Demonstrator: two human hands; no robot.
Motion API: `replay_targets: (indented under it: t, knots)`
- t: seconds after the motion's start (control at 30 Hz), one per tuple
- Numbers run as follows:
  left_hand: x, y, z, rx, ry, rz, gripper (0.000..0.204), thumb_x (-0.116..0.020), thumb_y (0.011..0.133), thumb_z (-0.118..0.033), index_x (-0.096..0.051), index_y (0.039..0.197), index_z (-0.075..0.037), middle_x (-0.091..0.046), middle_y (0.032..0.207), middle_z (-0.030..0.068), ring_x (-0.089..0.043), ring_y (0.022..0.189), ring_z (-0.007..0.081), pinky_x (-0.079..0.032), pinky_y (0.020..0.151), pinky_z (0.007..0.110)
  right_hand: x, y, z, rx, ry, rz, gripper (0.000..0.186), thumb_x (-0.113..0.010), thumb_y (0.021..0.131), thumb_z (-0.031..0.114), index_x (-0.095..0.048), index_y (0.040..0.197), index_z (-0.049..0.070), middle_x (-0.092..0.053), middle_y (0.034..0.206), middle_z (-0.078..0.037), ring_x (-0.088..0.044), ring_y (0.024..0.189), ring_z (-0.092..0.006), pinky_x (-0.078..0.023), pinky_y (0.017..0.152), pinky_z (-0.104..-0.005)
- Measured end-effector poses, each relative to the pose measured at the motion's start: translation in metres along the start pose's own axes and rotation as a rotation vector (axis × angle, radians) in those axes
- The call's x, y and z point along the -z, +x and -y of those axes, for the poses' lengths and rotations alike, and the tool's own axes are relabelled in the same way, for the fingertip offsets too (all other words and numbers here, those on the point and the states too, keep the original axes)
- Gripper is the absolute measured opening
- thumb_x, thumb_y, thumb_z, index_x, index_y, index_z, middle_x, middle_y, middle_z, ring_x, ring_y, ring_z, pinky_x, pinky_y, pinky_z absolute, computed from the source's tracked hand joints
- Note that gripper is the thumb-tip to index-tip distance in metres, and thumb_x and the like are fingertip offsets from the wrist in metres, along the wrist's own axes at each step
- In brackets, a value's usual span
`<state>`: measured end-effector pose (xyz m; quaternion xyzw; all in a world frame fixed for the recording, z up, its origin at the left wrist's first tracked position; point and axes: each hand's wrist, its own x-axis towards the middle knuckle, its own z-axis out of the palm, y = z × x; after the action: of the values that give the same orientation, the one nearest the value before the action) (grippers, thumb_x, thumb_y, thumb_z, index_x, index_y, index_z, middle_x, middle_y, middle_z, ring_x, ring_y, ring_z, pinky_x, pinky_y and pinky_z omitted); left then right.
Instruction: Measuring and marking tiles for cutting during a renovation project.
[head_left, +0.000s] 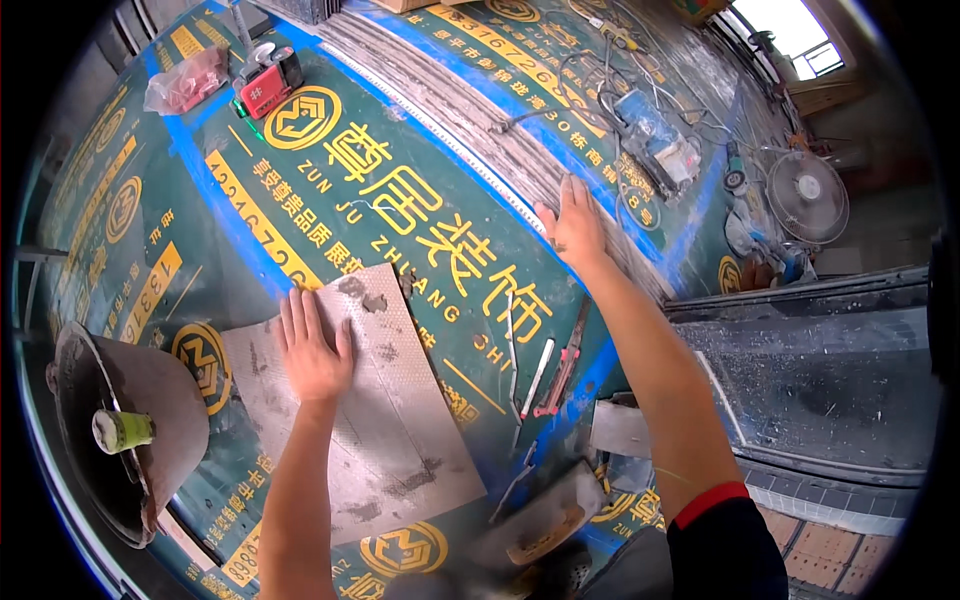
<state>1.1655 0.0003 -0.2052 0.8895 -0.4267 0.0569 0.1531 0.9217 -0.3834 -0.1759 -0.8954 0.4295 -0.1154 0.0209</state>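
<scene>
My left hand (318,345) lies flat with its fingers stretched out on a stained grey-brown sheet (420,420) with a dotted texture. My right hand (578,225) rests, fingers extended, on the near right end of a long, dusty grooved strip (450,115). A thin white measuring strip (440,128) marked with graduations runs along the near side of that strip, up to my right thumb. Between my arms lie a red-handled tool (565,370), a slim silver bar (538,378) and a thin dark rod (512,350).
A grey bucket (170,400) with a green cup (125,430) stands at left. Green printed floor covering bears blue tape. A red-and-black device (268,85) and a bagged red item (188,80) sit far left. Cables, a grinder (735,168) and a fan (806,197) lie far right.
</scene>
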Motion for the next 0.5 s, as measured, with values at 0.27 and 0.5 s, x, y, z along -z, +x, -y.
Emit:
replay_targets:
  t: [0.27, 0.5]
  knots:
    - [0.006, 0.003, 0.0, 0.061, -0.024, 0.147, 0.081, -0.056, 0.096, -0.044, -0.034, 0.157, 0.003, -0.034, 0.164, 0.0244, -0.029, 0.153, 0.0445, -0.02, 0.125, 0.056, -0.05, 0.085, -0.003, -0.113, -0.044, -0.048, 0.091, -0.055, 0.096, 0.063, -0.039, 0.153, -0.005, -0.036, 0.162, -0.024, -0.029, 0.152, -0.0377, -0.019, 0.126, -0.0511]
    - [0.008, 0.006, 0.0, 0.088, -0.022, 0.273, 0.085, -0.054, 0.095, -0.046, -0.031, 0.157, 0.007, -0.03, 0.165, 0.0272, -0.025, 0.153, 0.0479, -0.015, 0.125, 0.059, -0.052, 0.082, -0.007, -0.052, -0.032, -0.134, 0.09, -0.059, 0.094, 0.062, -0.042, 0.152, -0.005, -0.04, 0.159, -0.024, -0.034, 0.149, -0.0398, -0.022, 0.124, -0.0546]
